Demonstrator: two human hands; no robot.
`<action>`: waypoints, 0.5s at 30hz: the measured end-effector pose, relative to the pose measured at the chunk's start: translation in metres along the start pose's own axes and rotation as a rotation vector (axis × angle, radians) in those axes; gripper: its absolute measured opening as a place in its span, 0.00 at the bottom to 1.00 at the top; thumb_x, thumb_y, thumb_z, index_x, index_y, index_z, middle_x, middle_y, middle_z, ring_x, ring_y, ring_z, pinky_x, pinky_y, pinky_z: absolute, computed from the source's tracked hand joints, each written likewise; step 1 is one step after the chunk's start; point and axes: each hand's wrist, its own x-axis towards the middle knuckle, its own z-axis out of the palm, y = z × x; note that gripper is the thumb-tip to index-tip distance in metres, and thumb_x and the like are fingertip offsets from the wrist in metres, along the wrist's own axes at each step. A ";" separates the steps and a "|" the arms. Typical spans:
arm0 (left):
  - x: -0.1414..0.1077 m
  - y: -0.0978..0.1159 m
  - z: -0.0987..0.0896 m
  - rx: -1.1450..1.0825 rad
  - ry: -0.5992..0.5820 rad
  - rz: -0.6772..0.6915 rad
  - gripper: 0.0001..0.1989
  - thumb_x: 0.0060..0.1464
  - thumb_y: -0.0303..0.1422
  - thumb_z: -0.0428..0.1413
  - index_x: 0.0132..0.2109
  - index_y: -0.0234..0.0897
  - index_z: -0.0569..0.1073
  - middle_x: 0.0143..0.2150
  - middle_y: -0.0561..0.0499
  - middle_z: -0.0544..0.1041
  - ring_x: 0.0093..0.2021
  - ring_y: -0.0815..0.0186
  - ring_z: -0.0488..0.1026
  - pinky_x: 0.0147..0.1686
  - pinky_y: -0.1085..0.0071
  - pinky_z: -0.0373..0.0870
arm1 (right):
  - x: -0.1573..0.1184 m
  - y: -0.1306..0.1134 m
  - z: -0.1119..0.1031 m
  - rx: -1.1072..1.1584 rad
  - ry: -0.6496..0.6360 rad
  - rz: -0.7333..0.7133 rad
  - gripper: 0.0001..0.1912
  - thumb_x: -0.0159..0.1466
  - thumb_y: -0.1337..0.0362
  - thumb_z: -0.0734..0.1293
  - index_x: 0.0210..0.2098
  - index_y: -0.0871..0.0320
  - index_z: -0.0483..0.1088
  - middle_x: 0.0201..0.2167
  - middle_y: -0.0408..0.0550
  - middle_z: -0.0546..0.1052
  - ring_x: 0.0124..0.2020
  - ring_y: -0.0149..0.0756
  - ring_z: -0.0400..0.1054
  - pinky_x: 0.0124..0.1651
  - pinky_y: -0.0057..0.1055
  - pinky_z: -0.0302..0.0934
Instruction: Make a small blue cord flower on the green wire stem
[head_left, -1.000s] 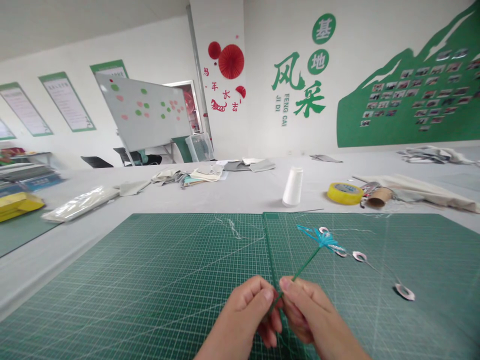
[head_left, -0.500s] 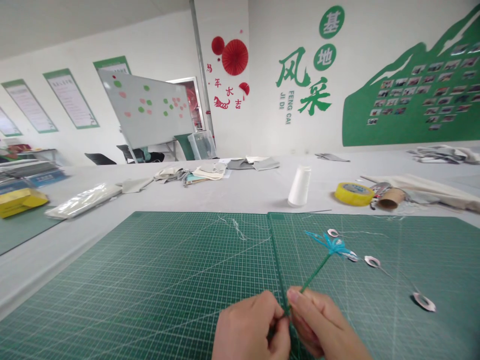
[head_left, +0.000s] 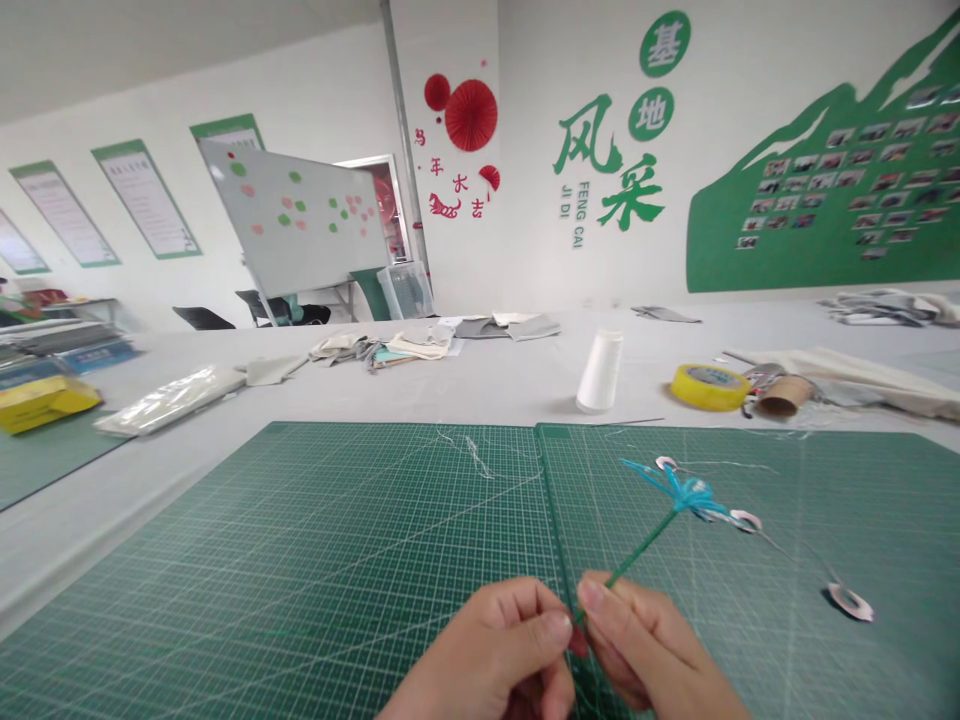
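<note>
A blue flower [head_left: 691, 494], made of thin looped strands, tops a green stem [head_left: 641, 549] that slants up to the right. My right hand [head_left: 652, 640] pinches this stem near its lower end between thumb and fingers. Close beside it, my left hand [head_left: 499, 640] has its thumb and fingertips pressed together at the foot of the stem. What the left fingers hold is too small to make out. Both hands are over the green cutting mats [head_left: 360, 560]. Past the flower lie a few small pale rings [head_left: 855, 603] with thin white threads.
Behind the mats stand a white thread cone [head_left: 601, 372], a roll of yellow tape [head_left: 709, 388] and a brown cardboard tube [head_left: 784, 396]. Fabric pieces [head_left: 420, 342] lie farther back. At left are a plastic-wrapped pack [head_left: 171, 398] and a yellow packet [head_left: 46, 402].
My left hand has rolled from a curled fist so that its thumb now shows on top. The flower has shifted slightly to the right, with my right hand keeping its pinch on the stem.
</note>
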 end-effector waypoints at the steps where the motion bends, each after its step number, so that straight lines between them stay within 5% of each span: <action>1: 0.000 0.000 0.001 0.021 0.020 0.016 0.20 0.47 0.51 0.57 0.31 0.37 0.66 0.14 0.60 0.65 0.13 0.76 0.52 0.15 0.77 0.46 | 0.000 0.000 0.000 0.003 0.009 -0.012 0.31 0.58 0.34 0.59 0.18 0.55 0.56 0.14 0.32 0.51 0.16 0.25 0.40 0.19 0.27 0.36; 6: -0.002 0.005 0.005 0.130 0.167 0.121 0.16 0.50 0.46 0.54 0.29 0.37 0.67 0.13 0.60 0.63 0.12 0.75 0.53 0.15 0.77 0.49 | -0.001 0.001 0.000 -0.115 0.090 -0.094 0.29 0.63 0.38 0.57 0.19 0.55 0.59 0.16 0.34 0.53 0.18 0.27 0.45 0.20 0.26 0.44; 11: -0.008 0.013 0.004 0.147 0.325 0.211 0.12 0.56 0.40 0.50 0.31 0.36 0.66 0.15 0.59 0.65 0.14 0.75 0.57 0.17 0.78 0.53 | 0.000 -0.002 -0.001 -0.401 0.054 -0.223 0.18 0.69 0.51 0.56 0.32 0.54 0.69 0.29 0.43 0.73 0.32 0.33 0.67 0.36 0.27 0.62; 15: -0.009 0.014 0.008 0.254 0.403 0.230 0.10 0.59 0.37 0.48 0.31 0.37 0.65 0.16 0.59 0.64 0.15 0.73 0.57 0.18 0.76 0.57 | -0.005 0.003 -0.001 -0.778 0.096 -0.387 0.13 0.70 0.59 0.57 0.36 0.54 0.71 0.22 0.41 0.74 0.22 0.31 0.69 0.27 0.25 0.63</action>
